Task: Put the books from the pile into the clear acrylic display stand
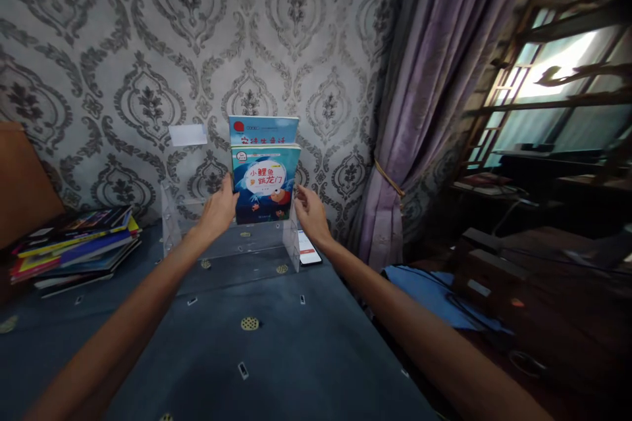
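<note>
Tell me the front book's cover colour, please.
The front book is mainly blue, seen best in the head view.

The person's left hand (222, 205) and right hand (311, 212) are both bare, with rounded backs and slender fingers. Just behind the grip, each hand tapers into a narrow, bare wrist, the left wrist (198, 234) and the right wrist (324, 242). Farther back from the grip, the left forearm (143, 297) and right forearm (395, 308) are uncovered too, long and slim. The fingernails are too small to make out clearly.
</note>
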`<state>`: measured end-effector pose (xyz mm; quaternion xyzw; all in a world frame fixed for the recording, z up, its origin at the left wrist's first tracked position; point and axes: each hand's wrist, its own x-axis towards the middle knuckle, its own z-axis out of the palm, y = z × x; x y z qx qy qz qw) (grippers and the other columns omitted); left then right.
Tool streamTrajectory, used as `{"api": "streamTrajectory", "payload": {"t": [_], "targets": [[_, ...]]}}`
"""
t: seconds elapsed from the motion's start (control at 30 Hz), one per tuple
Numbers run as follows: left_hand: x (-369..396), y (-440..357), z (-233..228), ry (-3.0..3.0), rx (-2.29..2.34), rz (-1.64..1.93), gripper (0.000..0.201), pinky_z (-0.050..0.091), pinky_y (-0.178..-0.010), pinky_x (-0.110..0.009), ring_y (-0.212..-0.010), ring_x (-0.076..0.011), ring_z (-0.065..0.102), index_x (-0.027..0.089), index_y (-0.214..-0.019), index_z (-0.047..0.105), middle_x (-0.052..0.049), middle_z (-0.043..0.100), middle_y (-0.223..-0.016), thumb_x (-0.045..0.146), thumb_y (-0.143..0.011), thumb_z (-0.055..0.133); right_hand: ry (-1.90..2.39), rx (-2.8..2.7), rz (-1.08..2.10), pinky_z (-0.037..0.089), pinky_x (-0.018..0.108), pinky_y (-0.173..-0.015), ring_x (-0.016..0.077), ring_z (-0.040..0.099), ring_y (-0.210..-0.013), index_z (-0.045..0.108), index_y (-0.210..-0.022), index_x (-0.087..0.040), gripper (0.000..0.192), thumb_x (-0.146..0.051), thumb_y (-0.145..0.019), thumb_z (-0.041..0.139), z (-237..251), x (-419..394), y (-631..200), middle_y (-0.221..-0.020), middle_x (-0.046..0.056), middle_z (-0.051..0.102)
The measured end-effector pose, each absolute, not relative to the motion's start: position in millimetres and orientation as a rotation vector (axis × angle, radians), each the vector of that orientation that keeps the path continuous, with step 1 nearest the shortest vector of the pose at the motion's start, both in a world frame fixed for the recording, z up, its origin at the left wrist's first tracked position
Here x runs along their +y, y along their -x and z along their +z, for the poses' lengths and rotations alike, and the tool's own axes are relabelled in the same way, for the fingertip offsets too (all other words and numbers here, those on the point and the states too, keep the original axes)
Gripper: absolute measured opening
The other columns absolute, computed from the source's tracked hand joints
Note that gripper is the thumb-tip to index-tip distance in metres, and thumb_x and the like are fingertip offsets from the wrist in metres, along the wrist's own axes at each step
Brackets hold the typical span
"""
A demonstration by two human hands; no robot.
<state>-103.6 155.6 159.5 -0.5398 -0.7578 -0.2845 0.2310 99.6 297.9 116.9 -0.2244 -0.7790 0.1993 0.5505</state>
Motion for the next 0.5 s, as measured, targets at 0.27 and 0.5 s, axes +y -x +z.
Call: {"api": "streamTrajectory", "payload": {"t": [0.27,0.5], "targets": [[135,121,105,1.566,-1.911,-0.823,0.053,0.047,-0.108,-0.053,-0.125,-0.0324,0.063,0.006,-0.15,0.036,-0.025,0.066,-0.131,0.019,-0.099,0.039,0.401,-1.892,0.788,0.052,0.048,-0.108,0.0267,0.062,-0.127,0.067,-0.127,-0.032,0.032,-0.033,-0.1,0.05,30,148,-150,-0.132,0.009,0.067],[136,122,89,1.593,-1.775,-0.73,0.044,0.034,-0.122,-0.053,-0.135,-0.0309,0.056,0.006,-0.137,0.056,-0.022,0.063,-0.137,0.015,-0.097,0.038,0.831,-1.754,0.949,0.06,0.044,-0.098,0.0309,0.073,-0.108,0.079,-0.107,-0.033,0.033,-0.054,-0.093,0.058,-66,105,-214,-0.112,0.008,0.078]]}}
